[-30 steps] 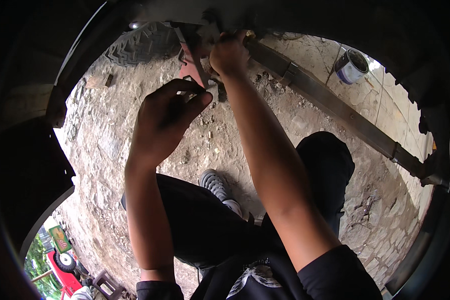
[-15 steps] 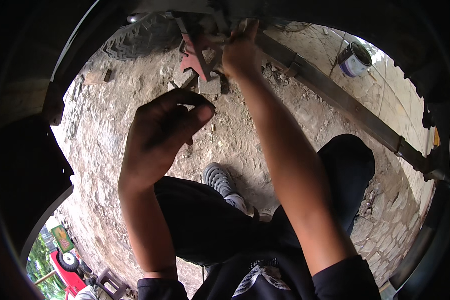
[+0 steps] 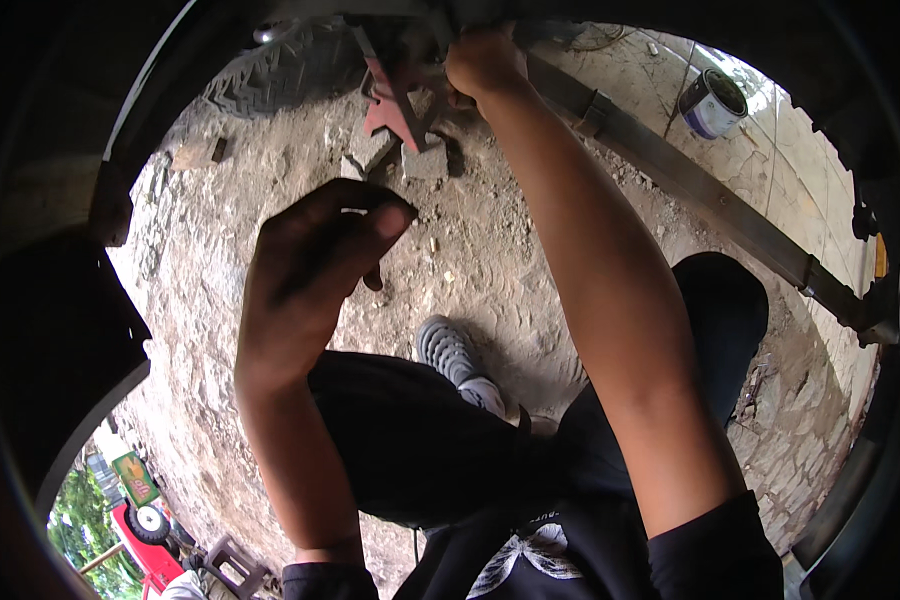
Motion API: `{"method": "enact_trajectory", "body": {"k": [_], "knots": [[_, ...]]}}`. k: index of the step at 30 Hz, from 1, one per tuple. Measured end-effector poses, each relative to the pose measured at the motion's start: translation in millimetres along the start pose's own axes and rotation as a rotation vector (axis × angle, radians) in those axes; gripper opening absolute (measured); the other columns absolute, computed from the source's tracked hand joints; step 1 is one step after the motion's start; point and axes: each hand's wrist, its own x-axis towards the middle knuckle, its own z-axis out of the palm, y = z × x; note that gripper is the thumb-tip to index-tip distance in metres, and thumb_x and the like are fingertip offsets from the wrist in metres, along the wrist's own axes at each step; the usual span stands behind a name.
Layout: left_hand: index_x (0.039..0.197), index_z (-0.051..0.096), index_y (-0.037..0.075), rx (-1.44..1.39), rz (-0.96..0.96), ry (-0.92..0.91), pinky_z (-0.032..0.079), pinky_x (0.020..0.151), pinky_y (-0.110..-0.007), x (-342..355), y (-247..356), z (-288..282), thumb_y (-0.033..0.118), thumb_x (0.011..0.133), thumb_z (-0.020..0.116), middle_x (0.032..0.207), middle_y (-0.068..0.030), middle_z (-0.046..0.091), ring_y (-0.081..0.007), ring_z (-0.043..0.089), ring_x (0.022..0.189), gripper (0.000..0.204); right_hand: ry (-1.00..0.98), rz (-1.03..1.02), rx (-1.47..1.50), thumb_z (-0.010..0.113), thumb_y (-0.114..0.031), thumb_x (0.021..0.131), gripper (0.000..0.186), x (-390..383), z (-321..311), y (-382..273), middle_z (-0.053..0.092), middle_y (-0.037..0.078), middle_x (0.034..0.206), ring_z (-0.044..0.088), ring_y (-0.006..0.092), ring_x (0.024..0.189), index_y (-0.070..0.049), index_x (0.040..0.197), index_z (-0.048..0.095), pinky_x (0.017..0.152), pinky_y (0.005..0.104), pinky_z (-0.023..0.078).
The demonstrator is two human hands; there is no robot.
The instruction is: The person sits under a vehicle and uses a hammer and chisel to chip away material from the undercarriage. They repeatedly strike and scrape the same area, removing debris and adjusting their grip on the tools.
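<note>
My left hand [image 3: 315,255] hovers above the dirt floor, its thumb and fingertips pinched together. If anything is between them, it is too small or hidden to make out. Stretched far forward, my right hand [image 3: 487,68] reaches against the dark underside [image 3: 610,22] of what looks like a vehicle. Its fingers are lost in shadow, so what they touch cannot be told. Just left of that hand stands a red metal stand [image 3: 392,108], beside grey concrete blocks [image 3: 425,160].
A treaded tyre [image 3: 280,75] lies in shadow at the far left. From my right hand a long square metal beam [image 3: 690,185] slants down to the right. Beyond it a paint can [image 3: 713,104] stands on pale tiles. My shoe [image 3: 450,348] rests on the dirt between my arms.
My right hand has shifted slightly farther up and in under the dark underside, its fingers now more hidden. My left hand keeps its pinch and has drifted a little to the left.
</note>
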Motion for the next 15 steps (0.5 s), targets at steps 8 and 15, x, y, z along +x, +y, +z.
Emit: {"method": "enact_trajectory", "body": {"k": [8, 15], "knots": [[0.107, 0.070, -0.002, -0.033, 0.012, 0.031, 0.040, 0.061, -0.026, -4, 2, -7, 0.029, 0.097, 0.064, 0.058, 0.0065, 0.038, -0.0045, 0.034, 0.054, 0.033, 0.226, -0.160, -0.280, 0.048, -0.023, 0.102, 0.066, -51, 22, -20, 0.067, 0.035, 0.115, 0.067, 0.0515, 0.105, 0.000, 0.156, 0.018, 0.092, 0.0576, 0.054], [0.108, 0.069, -0.002, -0.024, -0.051, 0.074, 0.040, 0.061, -0.026, -13, -4, -13, 0.029, 0.097, 0.064, 0.058, 0.0069, 0.036, -0.0044, 0.034, 0.054, 0.033, 0.299, -0.152, 0.196, 0.058, -0.025, 0.096, 0.055, -69, 41, -31, 0.073, 0.027, 0.096, 0.072, 0.0434, 0.095, 0.009, 0.137, 0.046, 0.091, 0.0500, 0.056]]}}
